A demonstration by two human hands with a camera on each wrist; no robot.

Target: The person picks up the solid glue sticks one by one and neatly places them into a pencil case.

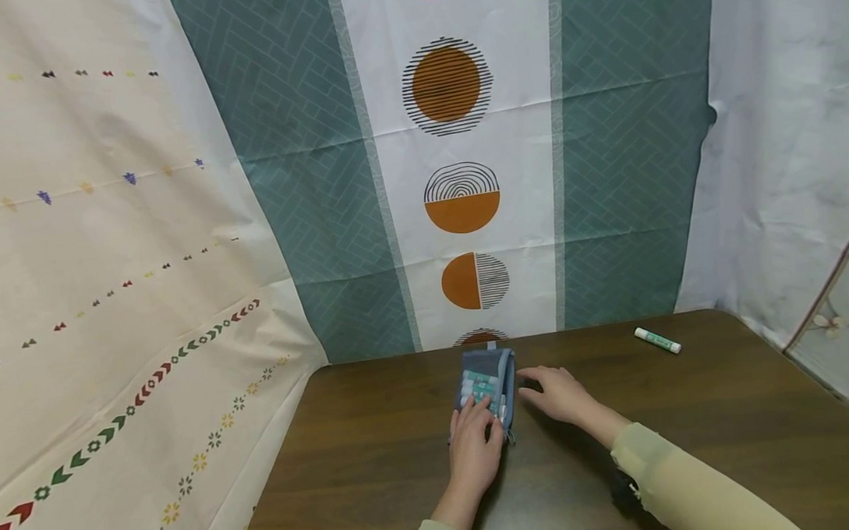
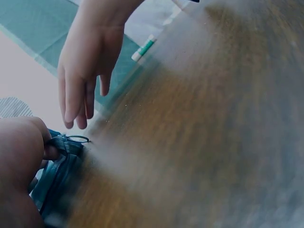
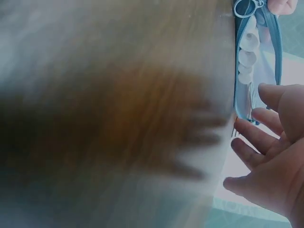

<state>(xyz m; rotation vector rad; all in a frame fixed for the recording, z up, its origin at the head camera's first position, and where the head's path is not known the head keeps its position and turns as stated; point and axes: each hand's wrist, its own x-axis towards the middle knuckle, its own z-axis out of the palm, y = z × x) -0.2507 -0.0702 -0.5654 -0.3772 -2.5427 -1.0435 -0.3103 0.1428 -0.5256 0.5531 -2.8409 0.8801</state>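
A blue zip pouch (image 1: 480, 359) with a see-through face lies near the table's back edge, several white-and-green glue sticks (image 1: 479, 386) showing inside. Its zipper side gapes open toward the right; in the right wrist view the round white ends of the sticks line that opening. My left hand (image 1: 475, 449) holds the pouch's near end, thumb and fingers around it in the left wrist view, close to a zipper pull ring (image 2: 78, 138). Beside the opening, my right hand (image 1: 558, 394) hovers with fingers spread and nothing in it, fingertips just off the pouch's side.
One loose glue stick (image 1: 657, 340) lies on the brown wooden table (image 1: 375, 454), back right. Patterned cloths hang behind the table and along its left side; a pale curtain (image 1: 779, 167) hangs at right.
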